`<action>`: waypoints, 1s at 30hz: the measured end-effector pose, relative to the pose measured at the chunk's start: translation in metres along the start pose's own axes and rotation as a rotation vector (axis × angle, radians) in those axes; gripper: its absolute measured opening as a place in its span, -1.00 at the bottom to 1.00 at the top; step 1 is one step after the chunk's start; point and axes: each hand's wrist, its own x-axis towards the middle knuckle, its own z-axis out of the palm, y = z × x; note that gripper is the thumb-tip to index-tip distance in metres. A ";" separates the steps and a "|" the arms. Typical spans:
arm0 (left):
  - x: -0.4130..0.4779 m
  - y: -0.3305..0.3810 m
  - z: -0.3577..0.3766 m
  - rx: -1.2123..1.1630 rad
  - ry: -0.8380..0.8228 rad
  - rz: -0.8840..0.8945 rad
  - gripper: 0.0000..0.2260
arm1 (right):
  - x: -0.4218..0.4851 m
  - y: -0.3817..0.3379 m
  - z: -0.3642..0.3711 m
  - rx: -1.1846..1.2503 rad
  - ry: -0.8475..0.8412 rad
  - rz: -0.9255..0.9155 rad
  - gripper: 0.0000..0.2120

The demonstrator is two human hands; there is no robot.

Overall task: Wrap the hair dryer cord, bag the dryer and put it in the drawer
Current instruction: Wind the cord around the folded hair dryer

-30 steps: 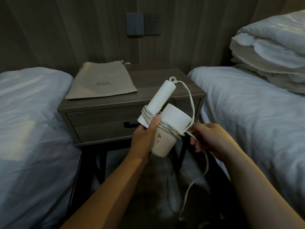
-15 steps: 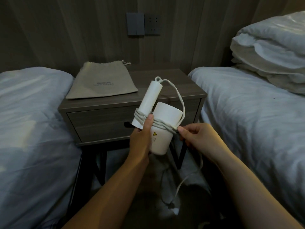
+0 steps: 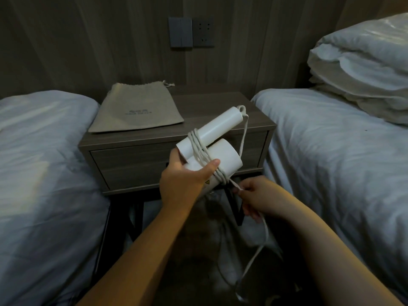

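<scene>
My left hand [image 3: 184, 183] grips a white hair dryer [image 3: 217, 138] by its barrel, in front of the nightstand, with the folded handle pointing up and to the right. Several turns of the white cord [image 3: 199, 151] lie around the handle and barrel. Below and right of the dryer, my right hand [image 3: 256, 195] pinches the loose cord, which hangs down toward the floor. A beige drawstring bag [image 3: 138, 109] lies flat on the nightstand top. The drawer [image 3: 132, 164] under it is closed, and my left hand hides its handle.
The wooden nightstand [image 3: 254, 113] stands between two beds, one at the left [image 3: 42, 162] and one at the right [image 3: 335, 146]. Folded bedding [image 3: 362, 69] is piled on the right bed. A switch and socket [image 3: 191, 32] sit on the wall above.
The dryer has tilted so its handle points more to the right. My right hand has dropped lower and to the right, drawing the cord under the barrel.
</scene>
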 end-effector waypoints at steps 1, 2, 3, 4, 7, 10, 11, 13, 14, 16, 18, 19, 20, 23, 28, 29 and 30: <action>0.000 0.000 -0.001 0.046 0.015 0.025 -0.39 | -0.001 0.000 0.000 -0.011 -0.028 0.009 -0.75; 0.000 -0.001 -0.002 0.093 0.030 0.058 -0.35 | -0.002 0.000 0.000 -0.030 -0.055 0.014 -0.73; 0.000 -0.001 -0.003 0.136 0.045 0.099 -0.31 | -0.003 0.000 -0.002 -0.049 -0.084 0.017 -0.72; -0.001 -0.002 -0.004 0.171 0.056 0.141 -0.27 | -0.004 0.000 -0.003 -0.062 -0.111 0.020 -0.71; 0.000 -0.003 -0.005 0.232 0.061 0.222 -0.26 | -0.005 0.000 -0.006 -0.151 -0.147 -0.008 -0.65; 0.000 -0.005 -0.005 0.298 0.047 0.257 -0.26 | -0.007 0.001 -0.010 -0.304 -0.158 -0.056 -0.63; 0.000 -0.005 -0.004 0.323 0.032 0.271 -0.24 | -0.008 0.002 -0.010 -0.345 -0.168 -0.062 -0.65; -0.002 -0.005 -0.003 0.347 0.018 0.303 -0.20 | -0.008 0.003 -0.011 -0.390 -0.192 -0.058 -0.67; -0.003 -0.005 -0.003 0.355 0.021 0.324 -0.18 | -0.008 0.004 -0.010 -0.390 -0.209 -0.051 -0.66; -0.003 -0.004 -0.004 0.384 0.030 0.359 -0.15 | -0.008 0.003 -0.010 -0.355 -0.268 -0.054 -0.63; -0.002 -0.005 -0.005 0.420 0.044 0.374 -0.15 | -0.010 0.001 -0.012 -0.235 -0.365 -0.105 -0.71; -0.001 -0.007 -0.006 0.438 0.047 0.373 -0.15 | -0.012 0.001 -0.014 -0.150 -0.403 -0.134 -0.79; -0.001 -0.008 -0.007 0.458 0.047 0.367 -0.15 | -0.014 0.000 -0.018 -0.085 -0.423 -0.163 -0.83; 0.003 -0.013 -0.009 0.501 0.048 0.334 -0.16 | -0.021 -0.002 -0.024 -0.167 -0.413 -0.229 -0.78; 0.005 -0.018 -0.005 0.593 0.002 0.367 -0.16 | -0.023 -0.005 -0.022 -0.553 -0.431 -0.195 -0.77; 0.004 -0.020 -0.003 0.632 -0.006 0.386 -0.16 | -0.022 -0.004 -0.022 -0.561 -0.413 -0.183 -0.78; 0.004 -0.022 -0.002 0.672 -0.013 0.397 -0.16 | -0.021 -0.004 -0.022 -0.556 -0.391 -0.174 -0.79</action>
